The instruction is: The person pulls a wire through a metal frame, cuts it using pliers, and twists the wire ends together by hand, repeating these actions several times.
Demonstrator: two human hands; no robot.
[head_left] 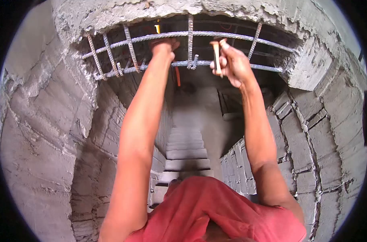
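My right hand (236,66) is raised at the rebar grid, its fingers closed around a slim tool with a pale yellow handle (216,56) and a dark edge. The tool points roughly up and down, and its exact kind does not show. My left hand (165,45) reaches up to the upper long rebar (151,37). Its fingers are mostly hidden there, so their grip cannot be made out. Just above that hand, behind the bars, a small yellow and white object (157,28) is visible. The lower long rebar (179,63) passes near both hands.
Short cross bars (190,40) join the long rebars between rough concrete edges (312,68). Below, a narrow concrete staircase (187,154) descends between a plastered wall (38,125) and a block wall (304,149). An orange strip (178,76) hangs beneath the grid.
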